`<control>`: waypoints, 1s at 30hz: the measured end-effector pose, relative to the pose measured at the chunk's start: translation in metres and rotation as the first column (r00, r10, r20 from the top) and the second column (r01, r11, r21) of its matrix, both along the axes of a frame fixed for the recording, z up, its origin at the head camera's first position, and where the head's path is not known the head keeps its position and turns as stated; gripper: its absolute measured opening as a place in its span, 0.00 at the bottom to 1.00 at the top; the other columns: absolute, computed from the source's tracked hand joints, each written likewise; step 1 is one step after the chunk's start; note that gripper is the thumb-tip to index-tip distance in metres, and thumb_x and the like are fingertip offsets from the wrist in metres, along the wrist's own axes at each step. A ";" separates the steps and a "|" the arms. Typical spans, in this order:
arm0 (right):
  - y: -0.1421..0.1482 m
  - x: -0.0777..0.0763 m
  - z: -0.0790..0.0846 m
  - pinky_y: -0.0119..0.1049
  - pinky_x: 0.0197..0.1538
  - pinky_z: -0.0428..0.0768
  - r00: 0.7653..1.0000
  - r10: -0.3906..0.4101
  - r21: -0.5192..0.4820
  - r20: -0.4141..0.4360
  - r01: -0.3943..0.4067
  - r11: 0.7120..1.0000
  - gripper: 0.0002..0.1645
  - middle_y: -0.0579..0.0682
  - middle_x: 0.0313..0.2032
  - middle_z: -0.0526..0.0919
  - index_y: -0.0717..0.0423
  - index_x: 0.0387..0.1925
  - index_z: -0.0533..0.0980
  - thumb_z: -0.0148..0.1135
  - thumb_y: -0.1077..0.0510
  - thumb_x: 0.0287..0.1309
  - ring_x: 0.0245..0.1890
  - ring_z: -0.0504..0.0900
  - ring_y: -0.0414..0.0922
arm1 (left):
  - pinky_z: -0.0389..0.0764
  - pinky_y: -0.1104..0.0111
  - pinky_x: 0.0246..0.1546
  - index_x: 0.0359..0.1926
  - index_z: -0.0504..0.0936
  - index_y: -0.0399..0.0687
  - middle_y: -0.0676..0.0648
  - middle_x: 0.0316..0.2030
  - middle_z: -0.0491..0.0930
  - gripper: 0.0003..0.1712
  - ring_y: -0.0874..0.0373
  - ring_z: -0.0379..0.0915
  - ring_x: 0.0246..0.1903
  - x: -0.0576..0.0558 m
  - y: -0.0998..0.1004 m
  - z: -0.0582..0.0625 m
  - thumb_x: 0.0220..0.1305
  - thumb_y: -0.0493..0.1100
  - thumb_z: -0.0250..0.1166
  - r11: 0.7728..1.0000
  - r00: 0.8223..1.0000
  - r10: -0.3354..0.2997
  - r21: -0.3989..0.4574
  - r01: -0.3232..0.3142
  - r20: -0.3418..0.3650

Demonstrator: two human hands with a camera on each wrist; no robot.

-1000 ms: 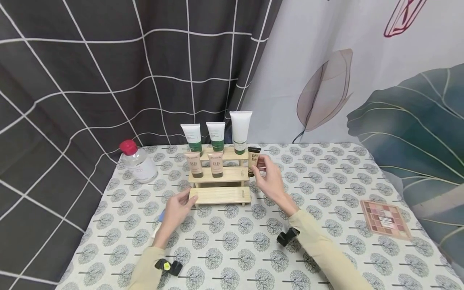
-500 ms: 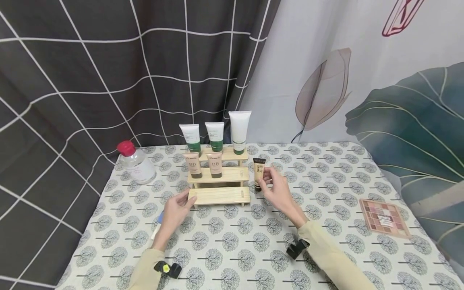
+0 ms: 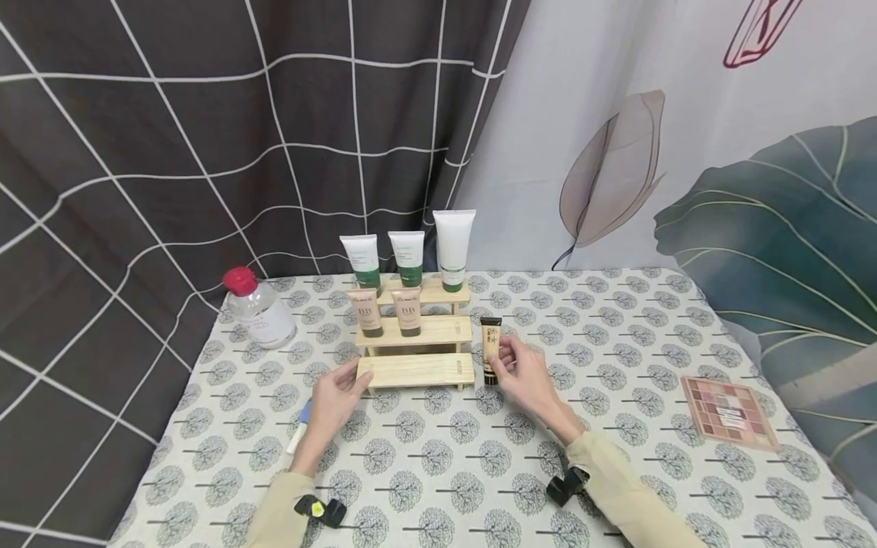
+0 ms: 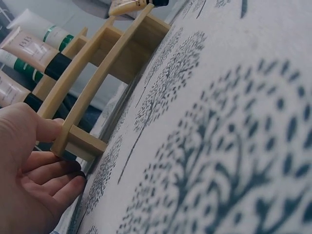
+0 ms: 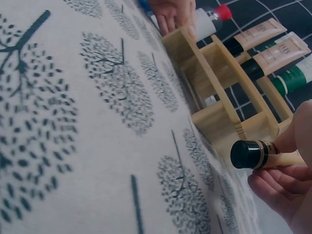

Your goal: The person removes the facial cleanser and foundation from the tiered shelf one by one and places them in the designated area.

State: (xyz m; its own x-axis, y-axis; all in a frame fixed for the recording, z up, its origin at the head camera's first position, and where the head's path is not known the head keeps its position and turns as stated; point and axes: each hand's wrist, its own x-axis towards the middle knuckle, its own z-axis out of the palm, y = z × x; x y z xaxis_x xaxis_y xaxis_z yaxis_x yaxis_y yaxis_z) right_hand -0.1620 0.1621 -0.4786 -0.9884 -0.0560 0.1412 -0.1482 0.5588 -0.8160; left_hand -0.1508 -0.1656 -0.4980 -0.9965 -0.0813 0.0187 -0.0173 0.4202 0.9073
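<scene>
A three-step wooden display stand (image 3: 414, 371) sits mid-table. My left hand (image 3: 337, 392) grips the left end of its lowest step, the thumb over the edge and the fingers beside the leg, as the left wrist view shows. To the right of that step, my right hand (image 3: 529, 373) pinches a small gold cosmetic tube (image 3: 490, 341) between thumb and fingers. The tube is upright with its black cap (image 5: 246, 154) downward, a small gap from the stand. Two pink BB cream tubes (image 3: 409, 310) stand on the middle step. White-and-green tubes (image 3: 406, 257) line the top step.
A clear bottle with a red cap (image 3: 263, 313) stands at the back left. An eyeshadow palette (image 3: 729, 412) lies at the right. Partly behind my left wrist is a blue-and-white object (image 3: 305, 411). A dark grid curtain (image 3: 205, 137) hangs behind the table.
My right hand has brought the gold tube from beside the middle step down and toward me, to beside the lowest step. The left hand has stayed on the stand.
</scene>
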 end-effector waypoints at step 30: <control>-0.003 0.005 -0.006 0.30 0.27 0.83 0.994 -0.061 0.217 0.092 0.040 0.975 0.19 0.52 0.28 0.86 0.70 0.46 0.78 0.67 0.56 0.62 0.23 0.80 0.40 | 0.78 0.57 0.66 0.66 0.72 0.30 0.29 0.67 0.70 0.32 0.35 0.72 0.65 -0.001 0.000 -0.002 0.67 0.43 0.69 1.000 1.000 0.012 0.027 -0.012 0.019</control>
State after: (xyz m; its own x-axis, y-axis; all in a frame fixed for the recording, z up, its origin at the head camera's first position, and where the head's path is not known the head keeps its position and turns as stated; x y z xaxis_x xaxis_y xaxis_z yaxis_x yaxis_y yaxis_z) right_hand -0.1574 0.1592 -0.4845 -0.9991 -0.0244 0.0341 -0.0412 0.7269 -0.6855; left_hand -0.1516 -0.1657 -0.5002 -0.9956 -0.0935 -0.0024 -0.0393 0.3948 0.9179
